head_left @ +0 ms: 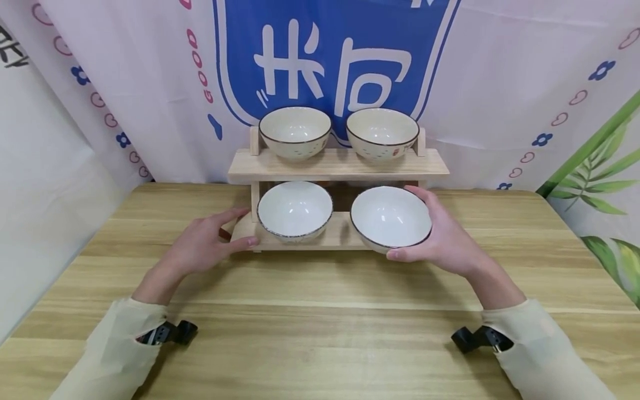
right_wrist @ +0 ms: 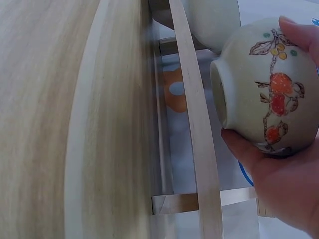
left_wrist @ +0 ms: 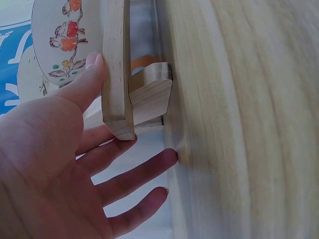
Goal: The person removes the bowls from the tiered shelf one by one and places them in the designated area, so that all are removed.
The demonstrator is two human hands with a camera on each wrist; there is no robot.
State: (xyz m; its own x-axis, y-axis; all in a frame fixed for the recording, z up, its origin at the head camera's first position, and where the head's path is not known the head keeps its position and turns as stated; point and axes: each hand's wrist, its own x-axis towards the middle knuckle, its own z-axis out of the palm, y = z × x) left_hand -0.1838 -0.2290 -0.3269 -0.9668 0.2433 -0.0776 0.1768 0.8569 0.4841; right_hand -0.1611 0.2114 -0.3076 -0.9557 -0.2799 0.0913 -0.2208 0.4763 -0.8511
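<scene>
My right hand (head_left: 445, 244) grips a white bowl with a dark rim (head_left: 390, 216), thumb at the near side and fingers round the right side. In the right wrist view the painted bowl (right_wrist: 269, 99) is tilted, its foot apart from the shelf board (right_wrist: 197, 114). At the left end of the two-tier wooden rack (head_left: 340, 164), my left hand (head_left: 200, 244) holds the lower board (left_wrist: 115, 84), thumb above and some fingers beneath. A second bowl (head_left: 295, 208) sits on the lower tier, left of the held one.
Two cream bowls, a left one (head_left: 295, 133) and a right one (head_left: 382, 133), stand on the upper tier. The rack is at the back of a wood-grain table (head_left: 320, 333). Behind it hangs a printed cloth (head_left: 500, 83).
</scene>
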